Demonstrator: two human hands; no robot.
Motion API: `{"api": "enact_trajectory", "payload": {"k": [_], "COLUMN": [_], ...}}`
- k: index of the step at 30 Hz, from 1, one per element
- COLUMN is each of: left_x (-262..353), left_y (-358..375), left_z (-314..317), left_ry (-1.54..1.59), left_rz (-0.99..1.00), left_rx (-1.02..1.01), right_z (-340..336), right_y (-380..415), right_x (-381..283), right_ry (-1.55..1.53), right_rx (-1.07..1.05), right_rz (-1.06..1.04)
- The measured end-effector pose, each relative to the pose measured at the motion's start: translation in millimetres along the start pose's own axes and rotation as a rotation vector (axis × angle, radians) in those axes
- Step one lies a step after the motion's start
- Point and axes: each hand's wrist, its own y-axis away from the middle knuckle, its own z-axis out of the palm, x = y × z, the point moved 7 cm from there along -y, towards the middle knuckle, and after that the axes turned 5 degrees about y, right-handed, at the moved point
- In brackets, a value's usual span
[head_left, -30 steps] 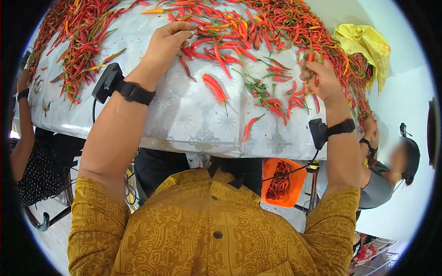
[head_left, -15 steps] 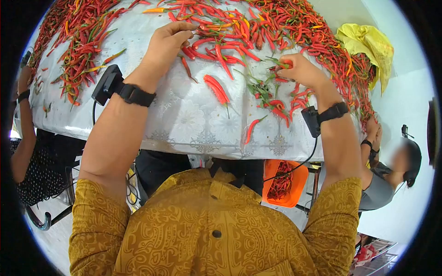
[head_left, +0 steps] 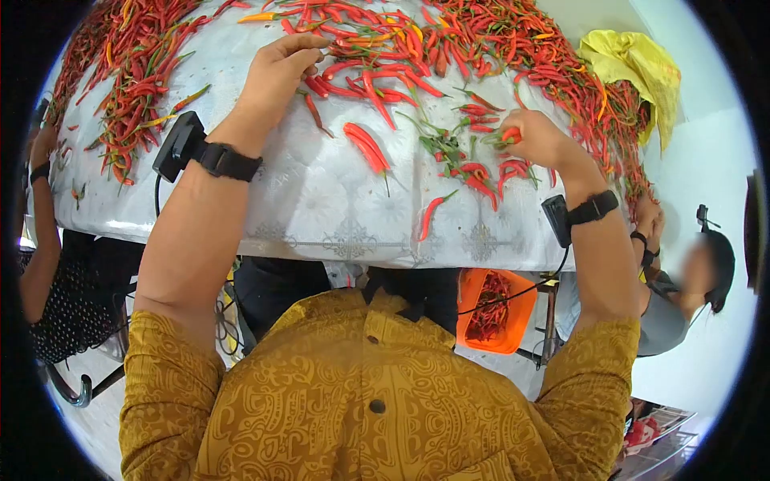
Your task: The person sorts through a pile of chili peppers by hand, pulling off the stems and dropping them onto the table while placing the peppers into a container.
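My left hand [head_left: 282, 70] is at the near edge of a loose spread of red chili peppers [head_left: 377, 80], thumb and fingers pinched together. Whatever lies between those fingertips is too small to make out. In my right hand [head_left: 536, 138] the fingers are closed on a red chili pepper [head_left: 511, 135], its green stem end pointing left. Just left of and below that hand lies a small heap of green stems [head_left: 443, 147] with red chilies among them. A pair of red chilies [head_left: 366, 147] and a single chili [head_left: 433, 215] lie apart on the patterned white tablecloth [head_left: 313, 204].
Large chili piles [head_left: 148, 96] cover the table's left and far right sides. A yellow sack [head_left: 634, 68] stands at the right. Below the table edge is an orange basket [head_left: 513, 321] with chilies. Other people sit at left and right, a co-worker's hands [head_left: 651, 220] at the right pile.
My right hand has shifted right and a little down with the chili, uncovering several red chilies where it was. My left hand stays pinched by the spread. The view has shifted slightly.
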Motion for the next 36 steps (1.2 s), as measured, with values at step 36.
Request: {"api": "enact_trajectory", "payload": {"k": [36], "left_x": [-8], "left_y": [-5], "left_z": [-5], "left_ry": [0.022], "left_rz": [-0.015], "left_rx": [-0.016], "right_z": [-18], "right_y": [42], "right_x": [-24], "right_ry": [0.106], "right_rx": [0.160], "right_rz": [0.044]}}
